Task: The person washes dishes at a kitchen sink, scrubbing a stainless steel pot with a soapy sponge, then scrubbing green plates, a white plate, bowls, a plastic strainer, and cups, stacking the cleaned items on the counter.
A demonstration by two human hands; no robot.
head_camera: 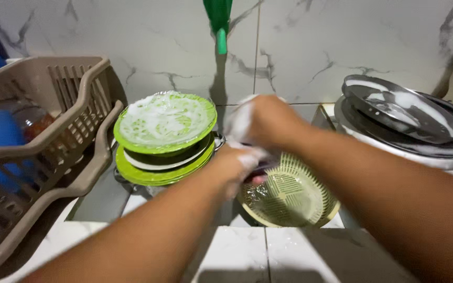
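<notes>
**Soapy hands over a pale slotted strainer**

Foam-white suds coat both hands above the round yellowish plastic strainer [289, 196], which sits tilted at the near edge of the sink, against the marble-patterned desk [237, 257]. The left hand [237, 162] meets the strainer at its upper left rim, fingers curled closed there, with something dark and pinkish just under them; how firm that grip is cannot be told through the foam and blur. The right hand [260, 123] is directly above the strainer, closed around a lathered whitish lump that is too blurred to name.

Left of the strainer stands a stack of green plates [163, 141], the top one smeared with suds. Farther left of the strainer lies a beige plastic dish rack [53, 131] holding blue items. Right of the strainer rest sudsy metal lids [405, 115] on a pot. Above it, against the wall, hangs a green spout [220, 23].
</notes>
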